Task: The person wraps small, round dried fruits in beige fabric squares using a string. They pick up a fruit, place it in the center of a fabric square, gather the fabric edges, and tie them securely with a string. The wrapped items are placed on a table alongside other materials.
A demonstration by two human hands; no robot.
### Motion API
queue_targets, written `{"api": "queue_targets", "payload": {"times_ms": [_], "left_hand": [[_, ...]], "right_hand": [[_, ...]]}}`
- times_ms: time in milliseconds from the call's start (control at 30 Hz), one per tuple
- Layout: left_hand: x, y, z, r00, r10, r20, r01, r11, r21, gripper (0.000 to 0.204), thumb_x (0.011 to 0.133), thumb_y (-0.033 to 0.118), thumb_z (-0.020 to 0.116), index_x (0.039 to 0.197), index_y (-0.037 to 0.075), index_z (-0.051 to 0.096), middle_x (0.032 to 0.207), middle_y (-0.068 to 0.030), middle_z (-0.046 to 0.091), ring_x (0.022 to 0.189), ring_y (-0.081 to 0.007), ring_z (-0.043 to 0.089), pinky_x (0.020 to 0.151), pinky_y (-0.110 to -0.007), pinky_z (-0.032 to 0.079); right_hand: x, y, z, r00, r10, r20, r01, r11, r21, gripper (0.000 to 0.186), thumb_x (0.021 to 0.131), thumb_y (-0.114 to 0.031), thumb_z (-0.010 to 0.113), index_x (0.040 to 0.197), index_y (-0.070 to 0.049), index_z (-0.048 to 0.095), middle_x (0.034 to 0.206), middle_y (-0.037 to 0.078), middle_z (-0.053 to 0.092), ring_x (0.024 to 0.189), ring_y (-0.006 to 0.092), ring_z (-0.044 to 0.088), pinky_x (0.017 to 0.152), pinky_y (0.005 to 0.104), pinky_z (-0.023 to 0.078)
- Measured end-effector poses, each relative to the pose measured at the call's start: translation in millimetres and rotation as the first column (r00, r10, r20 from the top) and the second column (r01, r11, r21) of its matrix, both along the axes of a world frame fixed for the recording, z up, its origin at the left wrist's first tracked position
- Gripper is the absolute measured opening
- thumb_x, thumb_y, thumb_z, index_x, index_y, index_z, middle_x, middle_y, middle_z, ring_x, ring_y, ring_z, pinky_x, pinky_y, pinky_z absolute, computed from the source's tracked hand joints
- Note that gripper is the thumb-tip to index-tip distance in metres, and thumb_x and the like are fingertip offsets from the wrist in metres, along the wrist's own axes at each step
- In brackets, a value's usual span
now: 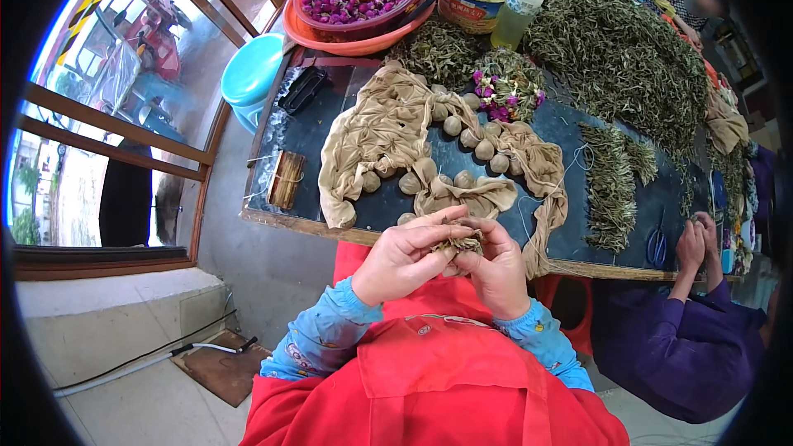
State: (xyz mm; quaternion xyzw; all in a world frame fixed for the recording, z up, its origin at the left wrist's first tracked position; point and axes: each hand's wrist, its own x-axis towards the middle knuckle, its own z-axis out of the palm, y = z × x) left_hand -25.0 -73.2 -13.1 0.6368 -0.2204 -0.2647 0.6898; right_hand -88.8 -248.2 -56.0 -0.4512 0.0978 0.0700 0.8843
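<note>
My left hand [405,256] and my right hand [497,264] are closed round a small bunch of dried leaves [459,241], held over my red apron at the table's front edge. Just beyond them lies beige cloth [372,132] with gathered pouches and several round tied balls [483,149]. A white thread [529,227] loops over the dark tabletop to the right of my hands, beside a hanging strip of the cloth.
Around are purple flowers in stacked basins [359,16], a jar [472,0], a bottle [514,21], leaf piles [611,58], leaf rows [609,190], blue scissors [657,248], a wood bundle [286,177] and a blue stool [252,70]. A co-worker's hands [692,239] work at right.
</note>
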Motion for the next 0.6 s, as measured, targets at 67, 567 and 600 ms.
{"api": "queue_targets", "payload": {"times_ms": [67, 567, 600], "left_hand": [[2, 2, 0, 0.997, -0.032, 0.07, 0.029, 0.998, 0.05, 0.031, 0.088, -0.001, 0.055, 0.116, -0.001, 0.068, 0.145, -0.0184, 0.047, 0.128, -0.0226, 0.051, 0.098, -0.033, 0.046], [-27, -27, -20, 0.751, 0.025, -0.66, -0.258, 0.931, -0.258, 0.051, 0.105, 0.047, 0.035, 0.132, 0.006, 0.049, 0.114, -0.0009, 0.057, 0.098, -0.0095, 0.053, 0.081, -0.026, 0.044], [-27, -25, -18, 0.757, 0.012, -0.654, -0.264, 0.92, -0.289, 0.051, 0.105, 0.047, 0.034, 0.131, 0.005, 0.049, 0.114, -0.002, 0.057, 0.101, -0.0114, 0.054, 0.085, -0.028, 0.046]], "right_hand": [[-1, -1, -3, 1.0, -0.005, 0.016, 0.005, 1.0, 0.011, 0.044, 0.085, 0.005, 0.07, 0.125, -0.001, 0.055, 0.116, 0.006, 0.061, 0.106, 0.0124, 0.059, 0.088, 0.0268, 0.054], [8, -4, 25, 0.766, 0.299, 0.57, 0.5, 0.28, -0.819, 0.048, 0.063, -0.007, 0.079, 0.11, -0.012, 0.067, 0.109, 0.002, 0.067, 0.099, 0.0286, 0.058, 0.09, 0.045, 0.039], [8, -4, 27, 0.77, 0.307, 0.559, 0.474, 0.312, -0.823, 0.048, 0.064, -0.008, 0.079, 0.11, -0.012, 0.067, 0.109, 0.002, 0.067, 0.099, 0.029, 0.059, 0.09, 0.0455, 0.04]]}}
